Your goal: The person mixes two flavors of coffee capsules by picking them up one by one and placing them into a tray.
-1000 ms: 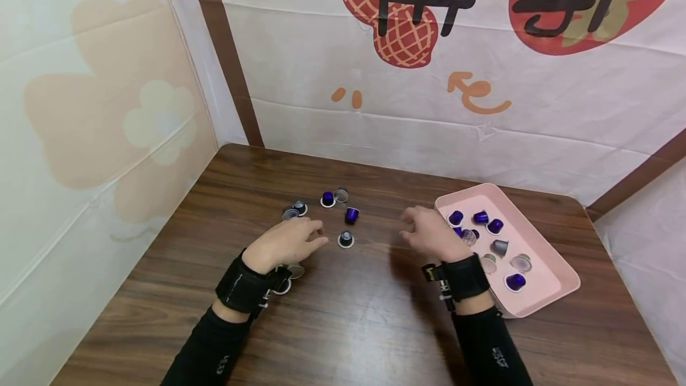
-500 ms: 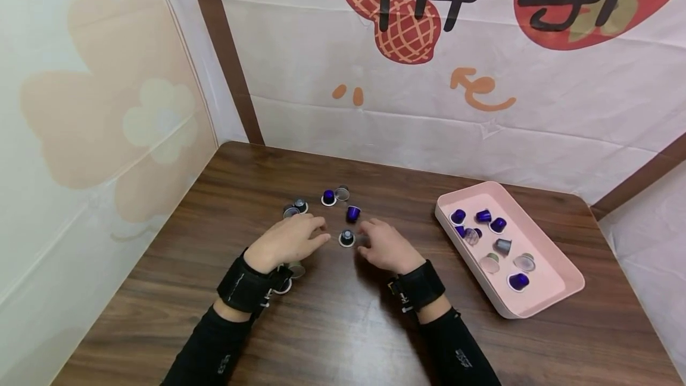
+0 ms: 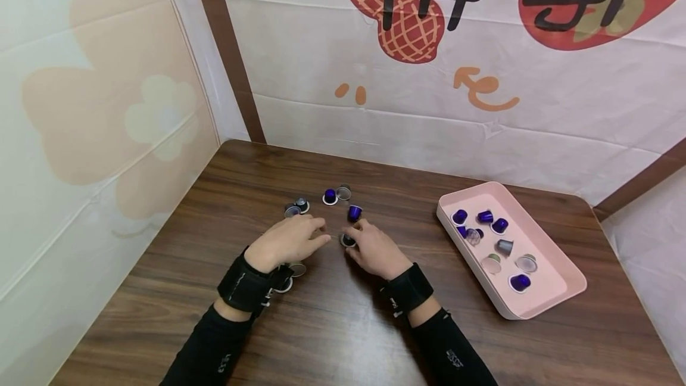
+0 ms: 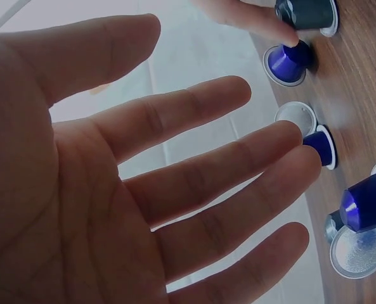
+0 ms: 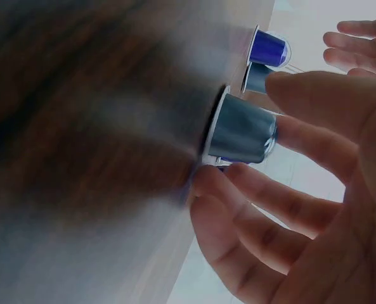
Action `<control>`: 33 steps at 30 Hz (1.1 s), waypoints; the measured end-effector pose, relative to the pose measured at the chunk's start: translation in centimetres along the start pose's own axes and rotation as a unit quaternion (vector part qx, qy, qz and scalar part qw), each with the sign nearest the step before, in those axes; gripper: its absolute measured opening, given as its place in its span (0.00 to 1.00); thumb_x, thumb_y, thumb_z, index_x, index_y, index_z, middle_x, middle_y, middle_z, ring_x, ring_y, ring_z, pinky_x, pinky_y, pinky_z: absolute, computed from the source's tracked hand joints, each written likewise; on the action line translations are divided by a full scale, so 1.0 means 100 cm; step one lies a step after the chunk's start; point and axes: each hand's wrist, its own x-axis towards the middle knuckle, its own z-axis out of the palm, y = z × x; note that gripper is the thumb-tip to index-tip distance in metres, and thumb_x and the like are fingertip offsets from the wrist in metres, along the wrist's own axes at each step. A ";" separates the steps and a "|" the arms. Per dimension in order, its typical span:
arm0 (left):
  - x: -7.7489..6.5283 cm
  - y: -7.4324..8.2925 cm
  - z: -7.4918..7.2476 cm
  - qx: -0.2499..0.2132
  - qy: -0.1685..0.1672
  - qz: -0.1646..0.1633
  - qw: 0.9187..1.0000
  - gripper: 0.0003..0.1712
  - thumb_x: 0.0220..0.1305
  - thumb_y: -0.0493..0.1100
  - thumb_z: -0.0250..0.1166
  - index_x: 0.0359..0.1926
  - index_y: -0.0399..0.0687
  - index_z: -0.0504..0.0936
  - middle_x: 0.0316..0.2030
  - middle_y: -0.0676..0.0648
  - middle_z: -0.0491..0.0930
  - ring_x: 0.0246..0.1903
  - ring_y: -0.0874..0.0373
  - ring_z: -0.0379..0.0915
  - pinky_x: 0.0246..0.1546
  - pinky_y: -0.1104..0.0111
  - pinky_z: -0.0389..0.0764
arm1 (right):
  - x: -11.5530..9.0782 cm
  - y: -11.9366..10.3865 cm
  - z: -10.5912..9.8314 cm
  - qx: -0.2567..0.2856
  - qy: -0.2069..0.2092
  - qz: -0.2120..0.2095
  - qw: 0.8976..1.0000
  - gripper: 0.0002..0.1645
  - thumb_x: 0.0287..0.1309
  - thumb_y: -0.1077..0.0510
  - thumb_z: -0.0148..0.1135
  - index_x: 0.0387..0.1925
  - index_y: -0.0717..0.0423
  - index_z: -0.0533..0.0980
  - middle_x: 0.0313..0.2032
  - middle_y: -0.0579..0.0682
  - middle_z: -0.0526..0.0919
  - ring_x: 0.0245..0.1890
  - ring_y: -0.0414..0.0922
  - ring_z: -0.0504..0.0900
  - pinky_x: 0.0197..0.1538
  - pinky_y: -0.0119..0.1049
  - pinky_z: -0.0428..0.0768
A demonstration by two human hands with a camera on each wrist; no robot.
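Coffee capsules lie scattered on the wooden table. My right hand (image 3: 379, 250) has its thumb and fingers around a dark teal capsule (image 5: 241, 128), which stands on its rim; a small gap shows beside the thumb, and contact is unclear. Just behind it is a blue capsule (image 3: 354, 213). My left hand (image 3: 288, 240) hovers over the left group with its fingers extended, holding nothing, as the left wrist view shows its bare palm (image 4: 99, 209). Near its fingertips are a dark capsule (image 3: 302, 205) and a clear-faced one (image 3: 292, 211); others are partly hidden beneath the wrist.
A pink tray (image 3: 557, 261) with several blue, grey and pale capsules stands on the right. Farther back on the table are a blue capsule (image 3: 330, 196) and a silver one (image 3: 343, 193). A printed cloth wall (image 3: 300, 118) borders the table's far edge.
My right hand has moved left from beside the tray to the dark teal capsule, its fingers coming around it. My left hand has stayed nearly still.
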 end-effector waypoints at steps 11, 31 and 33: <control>0.000 0.002 -0.002 -0.006 -0.002 -0.001 1.000 0.18 0.69 0.51 0.55 0.51 0.44 0.78 0.42 0.47 0.77 0.33 0.60 0.70 0.36 0.63 0.75 | -0.008 -0.003 -0.013 0.024 -0.048 0.022 0.998 0.12 0.56 0.64 0.65 0.43 0.56 0.78 0.38 0.52 0.76 0.35 0.47 0.78 0.38 0.37 0.77; -0.001 -0.001 -0.002 -0.009 -0.005 0.002 1.000 0.19 0.70 0.50 0.55 0.52 0.42 0.77 0.39 0.48 0.76 0.29 0.60 0.68 0.32 0.66 0.73 | -0.037 0.029 -0.052 0.023 0.044 0.080 0.996 0.06 0.55 0.65 0.63 0.36 0.56 0.75 0.30 0.48 0.73 0.28 0.44 0.72 0.33 0.40 0.74; 0.000 -0.001 -0.002 -0.007 -0.004 0.002 1.000 0.19 0.69 0.50 0.55 0.52 0.42 0.77 0.38 0.49 0.77 0.29 0.60 0.68 0.31 0.66 0.73 | -0.044 0.036 -0.060 0.017 0.059 0.084 0.995 0.06 0.56 0.65 0.62 0.37 0.57 0.76 0.30 0.49 0.73 0.28 0.44 0.72 0.33 0.39 0.73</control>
